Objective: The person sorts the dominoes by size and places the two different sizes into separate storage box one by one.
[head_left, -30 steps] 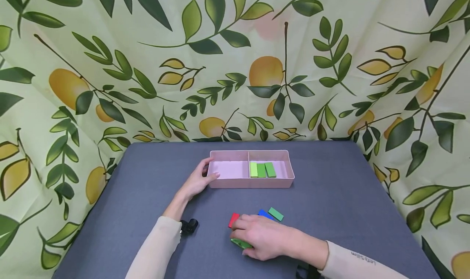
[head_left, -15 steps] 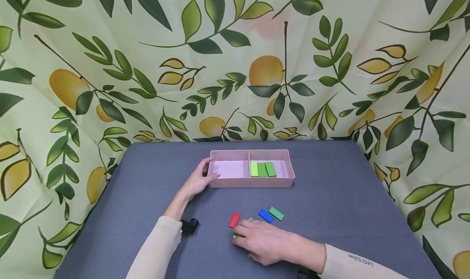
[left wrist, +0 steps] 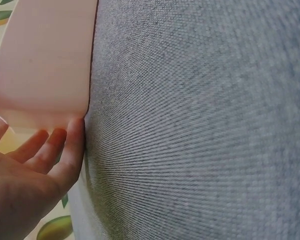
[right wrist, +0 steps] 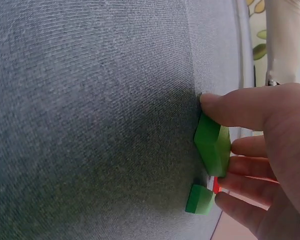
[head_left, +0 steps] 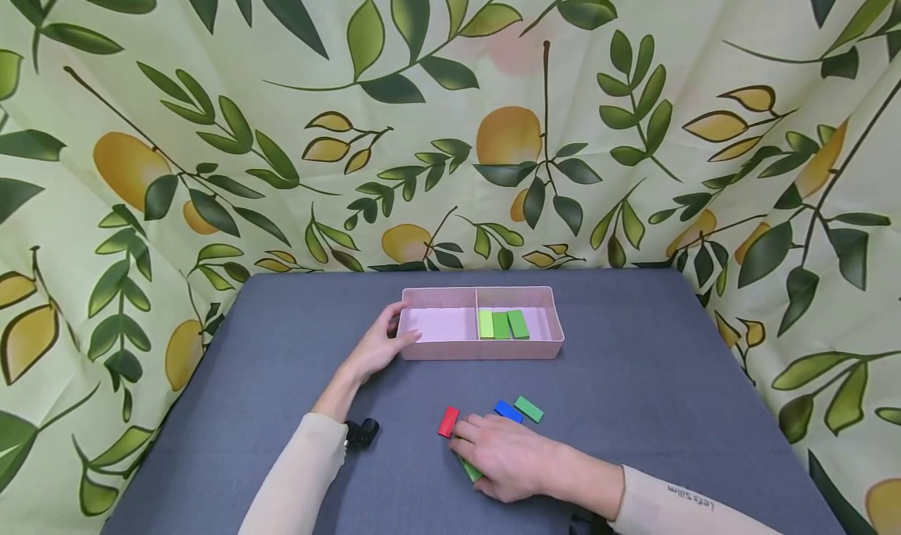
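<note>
At the left end of a pink two-part box [head_left: 439, 351], my left hand [head_left: 376, 353] holds the wall, thumb at the front rim and fingers round the end. The left wrist view shows fingertips against the pink box wall [left wrist: 45, 60]. My right hand [head_left: 510, 457] is low over the table, thumb and fingers around a green block [right wrist: 212, 142]; part of this green block [head_left: 470, 470] shows below the fingers in the head view. A second green block [right wrist: 200, 200] lies near the other fingertips, hidden from above. Beside the hand lies a red block [head_left: 448, 422].
Beyond the right hand lie a blue block [head_left: 508, 411] and another green block [head_left: 529, 409]. In the box's right compartment are a yellow-green block [head_left: 486, 324] and two green blocks [head_left: 518, 324]. A leaf-patterned cloth [head_left: 436, 128] hangs behind the grey table [head_left: 633, 363].
My right hand has shifted slightly over the blocks, and the green block under its fingers now sits at a different angle. The left hand and the box stay put.
</note>
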`<state>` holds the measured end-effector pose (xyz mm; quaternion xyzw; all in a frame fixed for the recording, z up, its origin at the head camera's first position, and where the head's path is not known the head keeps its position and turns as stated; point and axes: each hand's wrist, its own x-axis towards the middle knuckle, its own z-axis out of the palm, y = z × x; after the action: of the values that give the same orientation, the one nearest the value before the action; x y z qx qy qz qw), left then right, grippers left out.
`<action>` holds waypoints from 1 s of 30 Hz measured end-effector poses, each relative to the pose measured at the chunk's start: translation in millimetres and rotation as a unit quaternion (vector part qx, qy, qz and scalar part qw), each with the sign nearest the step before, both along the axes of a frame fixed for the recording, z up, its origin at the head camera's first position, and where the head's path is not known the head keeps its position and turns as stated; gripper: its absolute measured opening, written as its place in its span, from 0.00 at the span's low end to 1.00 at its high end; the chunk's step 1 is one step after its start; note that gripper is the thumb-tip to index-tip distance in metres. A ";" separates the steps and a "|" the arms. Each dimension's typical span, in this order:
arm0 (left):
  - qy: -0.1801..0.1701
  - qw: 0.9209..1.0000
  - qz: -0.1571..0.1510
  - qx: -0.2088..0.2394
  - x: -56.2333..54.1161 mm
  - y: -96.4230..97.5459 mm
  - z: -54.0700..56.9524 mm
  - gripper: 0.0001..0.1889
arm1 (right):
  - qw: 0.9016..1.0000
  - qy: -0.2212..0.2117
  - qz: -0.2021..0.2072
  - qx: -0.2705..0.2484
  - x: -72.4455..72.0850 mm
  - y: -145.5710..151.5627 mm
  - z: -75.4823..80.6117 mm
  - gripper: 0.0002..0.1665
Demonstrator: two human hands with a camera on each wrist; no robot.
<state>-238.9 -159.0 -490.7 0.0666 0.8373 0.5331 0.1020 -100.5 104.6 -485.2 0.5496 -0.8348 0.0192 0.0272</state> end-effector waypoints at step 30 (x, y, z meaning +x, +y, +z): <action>0.003 1.000 0.008 -0.011 0.0 -0.3 -2.3 0.37 | 0.987 -0.013 -0.124 -0.100 -41.8 35.6 55.7 0.32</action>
<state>-238.9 -159.3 -493.0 0.0608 0.8438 0.5245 0.0957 -142.2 140.2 -429.4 0.4356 -0.8909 0.1061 0.0730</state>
